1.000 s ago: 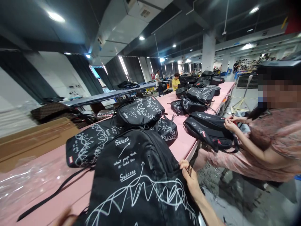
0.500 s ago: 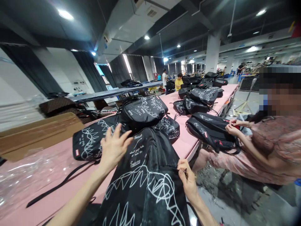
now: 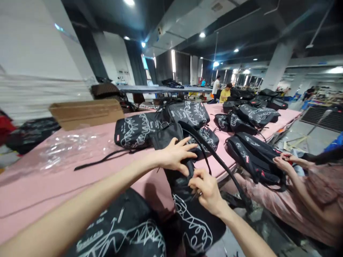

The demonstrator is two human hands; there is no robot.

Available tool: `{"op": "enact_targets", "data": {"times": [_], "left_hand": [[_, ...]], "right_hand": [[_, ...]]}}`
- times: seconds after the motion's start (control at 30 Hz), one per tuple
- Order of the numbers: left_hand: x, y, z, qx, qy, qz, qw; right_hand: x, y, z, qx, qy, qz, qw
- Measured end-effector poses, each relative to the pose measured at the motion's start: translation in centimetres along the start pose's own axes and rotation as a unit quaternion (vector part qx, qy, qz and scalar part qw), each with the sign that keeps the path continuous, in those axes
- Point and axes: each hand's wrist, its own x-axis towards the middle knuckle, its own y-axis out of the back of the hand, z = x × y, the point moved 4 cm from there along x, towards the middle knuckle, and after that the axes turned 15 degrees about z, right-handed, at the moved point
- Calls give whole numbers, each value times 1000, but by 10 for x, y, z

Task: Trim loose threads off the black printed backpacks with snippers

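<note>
A black backpack (image 3: 187, 210) with white scribble print hangs over the near edge of the pink table (image 3: 53, 185). My left hand (image 3: 175, 155) rests on its upper part, fingers spread, thumb hooked on the fabric. Just below it, my right hand (image 3: 205, 189) is closed in a pinch on the backpack's edge, with something small and dark between the fingers. A black strap (image 3: 214, 157) arcs from the bag's top down to the right. Another printed bag (image 3: 120, 235) lies below my left forearm.
More printed black backpacks (image 3: 139, 130) lie further along the table. A co-worker's hands (image 3: 282, 164) handle a backpack (image 3: 254, 157) at the right. Clear plastic film (image 3: 72, 146) and a cardboard box (image 3: 85, 112) sit at the left. People stand far back.
The view swung left and down. The backpack turned and slid over the table edge. My left hand moved down onto its top, and my right hand came in close beside it.
</note>
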Motion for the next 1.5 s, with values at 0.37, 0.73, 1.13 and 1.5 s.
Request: {"op": "enact_targets", "data": {"times": [0.37,0.73,1.13,1.5], "left_hand": [[-64,-93,22,0,37,122,992],[-64,-86,22,-10,55,123,991],[-53,-114,18,59,153,222,961],[-99,-113,31,-201,145,293,923]], "right_hand": [[-66,-43,-23,-221,176,-228,932],[-44,-54,-24,-252,242,-317,882],[-40,-54,-5,-48,42,-214,975],[-10,-34,13,-14,-3,-148,989]]}}
